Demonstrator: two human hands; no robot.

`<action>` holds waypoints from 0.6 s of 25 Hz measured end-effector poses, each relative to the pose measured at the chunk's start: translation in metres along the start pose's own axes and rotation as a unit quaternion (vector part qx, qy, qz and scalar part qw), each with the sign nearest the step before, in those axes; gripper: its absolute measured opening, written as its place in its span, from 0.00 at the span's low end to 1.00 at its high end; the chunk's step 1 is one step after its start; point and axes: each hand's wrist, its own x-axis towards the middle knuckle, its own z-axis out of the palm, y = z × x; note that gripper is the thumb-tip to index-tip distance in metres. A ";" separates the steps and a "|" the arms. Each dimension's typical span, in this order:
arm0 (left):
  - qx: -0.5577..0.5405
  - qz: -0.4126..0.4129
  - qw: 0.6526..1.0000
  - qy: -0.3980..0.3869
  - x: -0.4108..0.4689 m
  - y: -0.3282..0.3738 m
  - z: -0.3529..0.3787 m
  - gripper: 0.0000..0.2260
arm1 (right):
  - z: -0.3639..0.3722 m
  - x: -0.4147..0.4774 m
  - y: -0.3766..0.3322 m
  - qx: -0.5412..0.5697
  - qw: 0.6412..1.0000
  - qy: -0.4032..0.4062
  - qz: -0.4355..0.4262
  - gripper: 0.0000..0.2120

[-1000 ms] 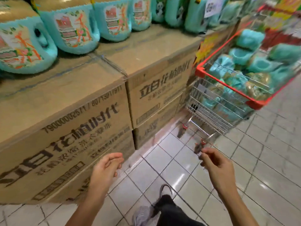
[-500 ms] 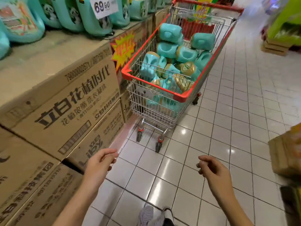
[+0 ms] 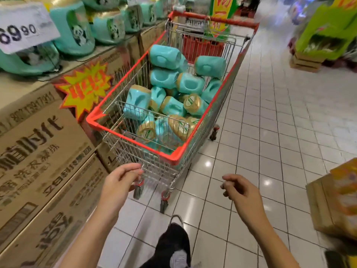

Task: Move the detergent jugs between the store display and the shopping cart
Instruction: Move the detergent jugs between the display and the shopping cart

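Store display (image 3: 38, 132), left of frame: matte corrugated cartons topped by a row of glossy teal display jugs (image 3: 77, 33). Shopping cart (image 3: 133, 140), centre: steel wire, red plastic rim, piled with rounded gold-capped cart jugs (image 3: 166, 57). Transfer judged part-complete. Left hand (image 3: 119, 182), right hand (image 3: 241, 192), lower frame: fingers loosely curled, empty

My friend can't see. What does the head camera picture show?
A red cart piled with teal jugs stands beside cardboard boxes topped with more jugs. The left hand and right hand hang empty before it, over a tiled floor.
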 end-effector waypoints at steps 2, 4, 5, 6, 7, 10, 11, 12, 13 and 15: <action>-0.008 0.001 1.000 0.001 0.042 0.008 0.025 0.07 | 0.003 0.051 -0.013 0.007 1.000 -0.007 -0.015 0.08; -0.008 -0.002 1.000 0.015 0.091 0.021 0.049 0.07 | 0.004 0.109 -0.032 0.005 0.999 -0.013 -0.029 0.09; -0.011 -0.002 1.000 0.026 0.115 0.030 0.059 0.07 | 0.005 0.137 -0.043 0.002 0.999 -0.018 -0.036 0.09; -0.015 0.003 0.999 0.035 0.137 0.039 0.068 0.07 | 0.006 0.163 -0.054 0.000 0.999 -0.023 -0.048 0.10; -0.017 0.008 0.999 0.044 0.161 0.051 0.077 0.07 | 0.006 0.189 -0.066 0.000 0.998 -0.028 -0.062 0.10; 0.002 0.015 0.997 0.081 0.221 0.075 0.100 0.06 | 0.008 0.265 -0.090 0.007 0.994 -0.054 -0.092 0.09; -0.003 0.013 0.995 0.095 0.234 0.080 0.106 0.06 | 0.010 0.286 -0.093 0.010 0.993 -0.068 -0.098 0.09; -0.007 0.011 0.994 0.111 0.248 0.082 0.112 0.06 | 0.013 0.307 -0.094 0.017 0.991 -0.083 -0.101 0.10; -0.008 0.010 0.992 0.129 0.261 0.082 0.118 0.06 | 0.017 0.327 -0.093 0.023 0.989 -0.102 -0.102 0.11; 0.012 0.007 0.984 0.180 0.290 0.081 0.127 0.06 | 0.029 0.373 -0.091 0.023 0.983 -0.153 -0.101 0.14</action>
